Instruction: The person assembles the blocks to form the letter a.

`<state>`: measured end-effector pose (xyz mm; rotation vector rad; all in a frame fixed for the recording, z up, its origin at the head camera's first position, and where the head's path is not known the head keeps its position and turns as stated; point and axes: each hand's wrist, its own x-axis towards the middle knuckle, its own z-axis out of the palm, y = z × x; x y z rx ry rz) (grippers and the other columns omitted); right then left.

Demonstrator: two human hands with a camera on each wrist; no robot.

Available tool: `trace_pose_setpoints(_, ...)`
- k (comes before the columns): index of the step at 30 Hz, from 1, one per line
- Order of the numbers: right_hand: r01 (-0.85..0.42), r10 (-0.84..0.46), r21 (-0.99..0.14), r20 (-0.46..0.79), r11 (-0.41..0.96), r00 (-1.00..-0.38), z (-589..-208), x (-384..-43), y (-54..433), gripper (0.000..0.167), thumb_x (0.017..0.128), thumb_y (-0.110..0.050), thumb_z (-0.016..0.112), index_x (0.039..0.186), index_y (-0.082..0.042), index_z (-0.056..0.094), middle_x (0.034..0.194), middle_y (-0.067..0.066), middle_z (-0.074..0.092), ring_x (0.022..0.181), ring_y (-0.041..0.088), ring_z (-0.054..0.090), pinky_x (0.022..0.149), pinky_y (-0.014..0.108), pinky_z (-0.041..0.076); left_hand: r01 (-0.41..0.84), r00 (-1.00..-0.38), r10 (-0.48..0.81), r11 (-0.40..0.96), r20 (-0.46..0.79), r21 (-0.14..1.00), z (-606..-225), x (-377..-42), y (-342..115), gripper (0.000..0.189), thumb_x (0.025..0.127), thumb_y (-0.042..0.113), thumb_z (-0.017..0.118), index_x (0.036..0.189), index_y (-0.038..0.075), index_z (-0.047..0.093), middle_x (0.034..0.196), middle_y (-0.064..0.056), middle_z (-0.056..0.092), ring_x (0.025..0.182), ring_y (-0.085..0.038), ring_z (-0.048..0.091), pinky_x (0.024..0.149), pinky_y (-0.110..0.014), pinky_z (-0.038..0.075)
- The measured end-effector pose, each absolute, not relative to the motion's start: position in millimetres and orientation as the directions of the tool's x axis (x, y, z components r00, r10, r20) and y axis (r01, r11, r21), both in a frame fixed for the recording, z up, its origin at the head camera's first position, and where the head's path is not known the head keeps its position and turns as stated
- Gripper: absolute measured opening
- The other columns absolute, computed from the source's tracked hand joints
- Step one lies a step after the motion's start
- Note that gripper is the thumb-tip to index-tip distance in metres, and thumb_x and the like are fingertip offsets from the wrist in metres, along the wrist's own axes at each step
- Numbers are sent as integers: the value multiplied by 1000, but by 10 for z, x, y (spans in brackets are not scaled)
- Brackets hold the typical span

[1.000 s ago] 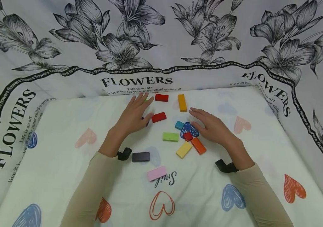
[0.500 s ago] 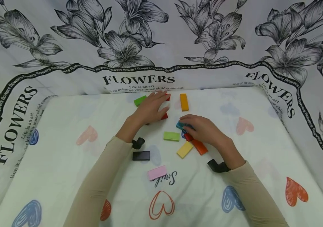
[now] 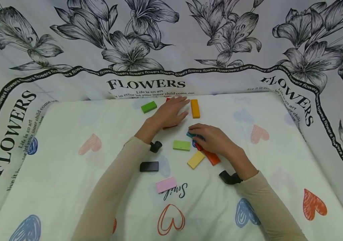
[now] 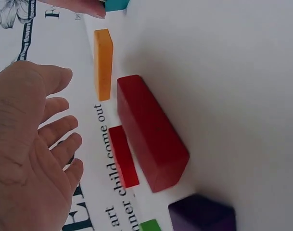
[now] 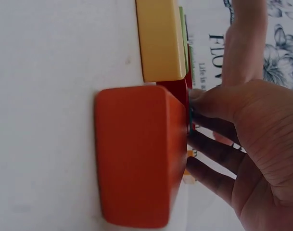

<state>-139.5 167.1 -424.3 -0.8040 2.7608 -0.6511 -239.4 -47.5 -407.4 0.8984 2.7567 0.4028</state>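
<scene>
My left hand (image 3: 170, 113) hovers over two red blocks with its fingers spread, partly hiding them in the head view. The left wrist view shows the nearer red block (image 4: 153, 139) and the farther red block (image 4: 123, 156) beside that hand (image 4: 33, 139), with no block between its fingers. My right hand (image 3: 215, 139) has its thumb and fingers curled at the small blue block (image 3: 190, 134), pinching it; the hand covers most of it. Under that hand lie a small red block (image 3: 198, 146) and an orange block (image 3: 212, 158), close together.
Around the hands lie an amber block (image 3: 195, 108), a green block (image 3: 149, 107), a light green block (image 3: 181, 145), a yellow block (image 3: 196, 160), a black block (image 3: 149, 166) and a pink block (image 3: 166, 185). A dark purple block (image 4: 204, 214) shows in the left wrist view.
My left hand has moved right from beside the green block to over the red blocks, uncovering the green one. My right hand has moved left and down onto the blue block.
</scene>
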Motion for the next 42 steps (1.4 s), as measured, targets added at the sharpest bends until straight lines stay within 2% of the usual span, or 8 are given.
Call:
trace_pose_setpoints(6, -475, -545, -459, -24, 751, -838, -4261, -1418, 1663, 35, 102, -19, 71, 136, -9, 73, 143, 6, 68, 136, 27, 64, 114, 47, 54, 542, -779, 603, 785, -171, 299, -4139, -2498, -388, 58, 113, 40, 45, 166, 18, 36, 176, -3, 30, 166, -23, 22, 138, -41, 12)
trace_pose_setpoints(15, -458, -531, -468, -29, 756, -847, -4249, -1408, 1761, 31, 99, -17, 75, 129, -10, 77, 132, 6, 71, 122, 24, 69, 108, 44, 58, 590, -735, 658, 741, -167, 323, -4204, -2581, -208, 57, 113, 34, 48, 165, 14, 37, 176, -5, 31, 166, -24, 24, 136, -41, 21)
trace_pose_setpoints(23, -485, -554, -464, -16, 741, -832, -4258, -1441, 1802, 34, 98, -13, 76, 131, -7, 76, 135, 7, 71, 126, 26, 68, 108, 45, 58, 577, -736, 647, 753, -199, 317, -4207, -2601, -106, 55, 114, 34, 45, 165, 14, 38, 176, -5, 31, 166, -23, 25, 136, -39, 21)
trace_pose_setpoints(28, -477, -548, -464, -23, 746, -836, -4273, -1455, 1811, 32, 98, -12, 76, 129, -8, 77, 130, 8, 72, 119, 24, 68, 105, 44, 59, 574, -740, 639, 763, -212, 296, -4247, -2613, -74, 54, 114, 35, 46, 164, 14, 41, 175, -5, 33, 163, -24, 31, 134, -40, 28)
trace_pose_setpoints(35, -454, -523, -468, -22, 758, -852, -4256, -1527, 1869, 31, 98, -17, 77, 128, -10, 78, 125, 6, 73, 114, 22, 69, 103, 44, 60, 611, -736, 656, 750, -166, 254, -4224, -2607, -47, 50, 113, 34, 50, 157, 11, 51, 168, -9, 42, 151, -26, 47, 128, -38, 40)
trace_pose_setpoints(42, -430, -497, -516, 10, 741, -868, -4294, -1569, 1888, 30, 97, -15, 78, 126, -9, 78, 125, 9, 73, 114, 24, 70, 104, 46, 60, 614, -732, 658, 750, -180, 244, -4223, -2556, -62, 48, 112, 34, 52, 155, 12, 54, 164, -10, 46, 144, -26, 51, 124, -38, 44)
